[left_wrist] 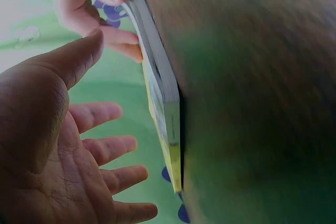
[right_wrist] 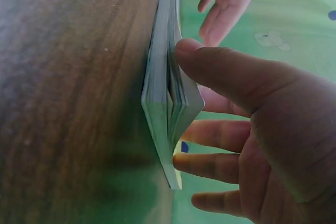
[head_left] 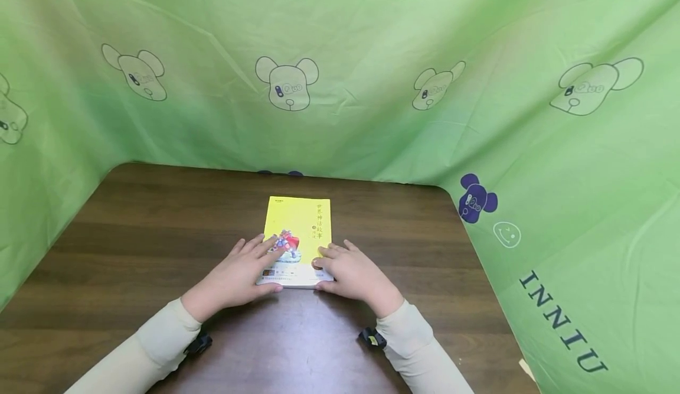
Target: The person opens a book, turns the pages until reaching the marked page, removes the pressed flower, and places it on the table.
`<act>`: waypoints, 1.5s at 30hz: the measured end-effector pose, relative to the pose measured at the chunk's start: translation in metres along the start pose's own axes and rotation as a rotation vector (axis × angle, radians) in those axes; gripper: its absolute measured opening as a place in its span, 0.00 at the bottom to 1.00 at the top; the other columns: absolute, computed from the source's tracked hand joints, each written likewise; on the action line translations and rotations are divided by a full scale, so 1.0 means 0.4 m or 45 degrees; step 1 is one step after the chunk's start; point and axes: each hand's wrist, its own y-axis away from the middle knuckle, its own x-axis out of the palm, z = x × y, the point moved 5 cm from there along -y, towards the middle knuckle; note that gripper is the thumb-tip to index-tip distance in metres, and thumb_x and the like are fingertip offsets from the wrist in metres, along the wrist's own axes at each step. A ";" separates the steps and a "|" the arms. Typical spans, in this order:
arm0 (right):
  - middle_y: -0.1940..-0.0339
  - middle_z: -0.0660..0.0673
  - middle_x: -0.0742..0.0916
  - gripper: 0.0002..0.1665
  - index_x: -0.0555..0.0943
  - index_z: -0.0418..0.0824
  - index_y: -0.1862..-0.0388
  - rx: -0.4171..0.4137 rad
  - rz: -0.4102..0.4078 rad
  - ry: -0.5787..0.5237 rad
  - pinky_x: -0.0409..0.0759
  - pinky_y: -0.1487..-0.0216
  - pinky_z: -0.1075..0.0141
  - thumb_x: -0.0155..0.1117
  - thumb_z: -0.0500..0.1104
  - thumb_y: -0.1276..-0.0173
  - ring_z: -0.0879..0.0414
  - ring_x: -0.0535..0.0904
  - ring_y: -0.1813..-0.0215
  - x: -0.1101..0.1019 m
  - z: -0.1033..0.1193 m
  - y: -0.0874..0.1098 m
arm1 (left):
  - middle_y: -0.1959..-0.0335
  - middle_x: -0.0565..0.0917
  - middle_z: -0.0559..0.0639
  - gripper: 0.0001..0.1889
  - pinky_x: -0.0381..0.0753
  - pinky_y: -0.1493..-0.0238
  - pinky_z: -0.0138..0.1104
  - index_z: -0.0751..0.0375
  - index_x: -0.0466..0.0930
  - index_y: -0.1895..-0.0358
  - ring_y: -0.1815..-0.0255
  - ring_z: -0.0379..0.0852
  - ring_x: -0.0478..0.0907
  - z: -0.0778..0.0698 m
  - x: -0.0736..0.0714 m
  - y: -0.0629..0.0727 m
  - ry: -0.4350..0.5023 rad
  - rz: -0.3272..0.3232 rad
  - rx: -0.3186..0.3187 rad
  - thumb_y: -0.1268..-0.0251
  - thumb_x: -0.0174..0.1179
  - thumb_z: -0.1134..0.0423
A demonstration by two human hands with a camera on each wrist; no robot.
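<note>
A paperback book [head_left: 294,220] with a yellow cover, a small figure in red and a white lower band lies flat on the table. My left hand [head_left: 239,273] hovers at its lower left, fingers spread. In the left wrist view that hand's fingers [left_wrist: 113,150] look straight and apart from the book [left_wrist: 170,124]. At the lower right corner, my right hand [head_left: 353,273] pinches the upper pages, thumb at the near edge and fingers over the cover. The right wrist view shows the book's [right_wrist: 157,87] page block parted, its corner raised by the thumb [right_wrist: 210,64].
The dark wooden table [head_left: 175,228] has rounded far corners. A green curtain [head_left: 361,39] printed with bear heads hangs behind it and along both sides. Small black devices sit at both cuffs, and a pale scrap [head_left: 527,369] shows at the right table edge.
</note>
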 end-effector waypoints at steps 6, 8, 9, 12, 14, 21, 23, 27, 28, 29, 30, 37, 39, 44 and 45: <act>0.38 0.46 0.86 0.23 0.86 0.49 0.41 -0.058 0.004 -0.012 0.69 0.30 0.38 0.68 0.58 0.30 0.50 0.80 0.34 -0.006 -0.002 -0.003 | 0.20 0.63 0.58 0.40 0.56 0.26 0.68 0.52 0.69 0.23 0.20 0.66 0.58 -0.015 0.013 -0.019 -0.016 0.054 -0.004 0.35 0.65 0.37; 0.44 0.49 0.89 0.19 0.87 0.49 0.44 -0.097 -0.023 -0.009 0.72 0.32 0.40 0.67 0.55 0.28 0.53 0.83 0.39 -0.011 0.001 -0.003 | 0.21 0.64 0.60 0.39 0.56 0.27 0.68 0.54 0.71 0.25 0.21 0.67 0.59 -0.021 0.015 -0.022 -0.007 0.068 -0.003 0.35 0.66 0.38; 0.48 0.50 0.89 0.17 0.87 0.49 0.46 -0.113 -0.044 -0.008 0.74 0.33 0.41 0.66 0.55 0.27 0.55 0.84 0.43 -0.015 0.002 -0.002 | 0.21 0.65 0.60 0.38 0.56 0.27 0.68 0.55 0.72 0.26 0.21 0.67 0.60 -0.024 0.017 -0.024 0.000 0.072 -0.002 0.35 0.67 0.39; 0.58 0.54 0.90 0.12 0.87 0.50 0.51 -0.147 -0.124 0.013 0.78 0.37 0.46 0.64 0.53 0.25 0.59 0.86 0.53 -0.021 0.004 -0.002 | 0.23 0.69 0.61 0.37 0.58 0.27 0.68 0.57 0.75 0.29 0.23 0.66 0.63 -0.033 0.019 -0.027 0.012 0.083 -0.003 0.35 0.67 0.40; 0.64 0.56 0.89 0.10 0.87 0.51 0.54 -0.153 -0.178 0.039 0.81 0.43 0.51 0.62 0.53 0.24 0.61 0.86 0.59 -0.024 0.005 -0.002 | 0.25 0.71 0.61 0.35 0.60 0.28 0.67 0.58 0.77 0.31 0.24 0.66 0.65 -0.039 0.021 -0.030 0.014 0.080 -0.004 0.35 0.68 0.40; 0.70 0.61 0.88 0.10 0.87 0.54 0.59 -0.107 -0.328 0.075 0.81 0.57 0.62 0.63 0.55 0.24 0.65 0.84 0.69 -0.038 0.005 -0.003 | 0.30 0.76 0.63 0.29 0.69 0.33 0.65 0.57 0.81 0.37 0.28 0.67 0.70 -0.050 0.028 -0.042 -0.011 0.049 0.003 0.34 0.67 0.43; 0.70 0.61 0.89 0.10 0.87 0.54 0.59 -0.092 -0.355 0.065 0.81 0.57 0.62 0.63 0.55 0.25 0.65 0.84 0.68 -0.045 0.006 -0.002 | 0.31 0.77 0.62 0.27 0.72 0.34 0.63 0.56 0.82 0.38 0.29 0.66 0.71 -0.051 0.028 -0.045 -0.028 0.041 0.008 0.33 0.67 0.43; 0.66 0.61 0.90 0.09 0.87 0.55 0.58 -0.076 -0.392 0.016 0.81 0.53 0.61 0.64 0.55 0.25 0.65 0.85 0.64 -0.062 0.004 0.001 | 0.33 0.79 0.61 0.24 0.75 0.36 0.60 0.56 0.83 0.39 0.31 0.64 0.73 -0.050 0.026 -0.047 -0.071 0.026 0.015 0.31 0.66 0.45; 0.65 0.61 0.90 0.09 0.87 0.54 0.58 -0.077 -0.399 -0.004 0.81 0.52 0.60 0.65 0.56 0.26 0.64 0.85 0.63 -0.066 0.002 0.002 | 0.33 0.79 0.61 0.24 0.75 0.37 0.59 0.56 0.84 0.39 0.31 0.63 0.74 -0.049 0.025 -0.047 -0.073 0.024 0.012 0.31 0.66 0.45; 0.64 0.60 0.90 0.10 0.86 0.54 0.58 -0.075 -0.403 -0.017 0.81 0.52 0.60 0.65 0.56 0.26 0.63 0.85 0.62 -0.069 -0.002 0.003 | 0.33 0.79 0.60 0.24 0.76 0.37 0.59 0.55 0.84 0.39 0.31 0.63 0.73 -0.048 0.025 -0.046 -0.073 0.024 0.008 0.31 0.66 0.46; 0.63 0.59 0.90 0.12 0.86 0.53 0.57 -0.072 -0.405 -0.031 0.81 0.51 0.59 0.66 0.58 0.28 0.62 0.85 0.61 -0.073 -0.006 0.006 | 0.33 0.79 0.60 0.24 0.76 0.37 0.59 0.55 0.83 0.39 0.31 0.63 0.73 -0.047 0.026 -0.046 -0.071 0.027 0.003 0.31 0.66 0.46; 0.51 0.50 0.90 0.32 0.85 0.46 0.46 0.046 -0.408 -0.028 0.81 0.43 0.54 0.70 0.68 0.37 0.54 0.86 0.47 -0.090 -0.053 0.027 | 0.31 0.78 0.56 0.24 0.75 0.36 0.59 0.53 0.82 0.35 0.28 0.60 0.71 -0.034 0.035 -0.042 -0.026 0.055 -0.074 0.27 0.62 0.46; 0.49 0.49 0.90 0.33 0.84 0.46 0.44 0.096 -0.403 -0.046 0.80 0.40 0.52 0.70 0.68 0.37 0.52 0.85 0.44 -0.093 -0.065 0.030 | 0.31 0.78 0.54 0.23 0.75 0.34 0.58 0.52 0.81 0.34 0.27 0.58 0.71 -0.029 0.036 -0.040 -0.007 0.063 -0.101 0.27 0.61 0.47; 0.47 0.49 0.89 0.30 0.85 0.46 0.44 0.204 -0.362 -0.106 0.79 0.39 0.50 0.69 0.65 0.34 0.50 0.84 0.41 -0.090 -0.084 0.028 | 0.33 0.81 0.52 0.22 0.77 0.35 0.53 0.52 0.82 0.35 0.31 0.54 0.75 -0.027 0.026 -0.033 0.043 0.033 -0.106 0.27 0.62 0.50; 0.47 0.49 0.89 0.28 0.85 0.46 0.45 0.218 -0.355 -0.119 0.79 0.39 0.50 0.69 0.64 0.33 0.50 0.84 0.41 -0.088 -0.086 0.027 | 0.34 0.81 0.51 0.22 0.78 0.36 0.52 0.52 0.82 0.35 0.32 0.53 0.77 -0.028 0.022 -0.032 0.046 0.019 -0.101 0.27 0.63 0.51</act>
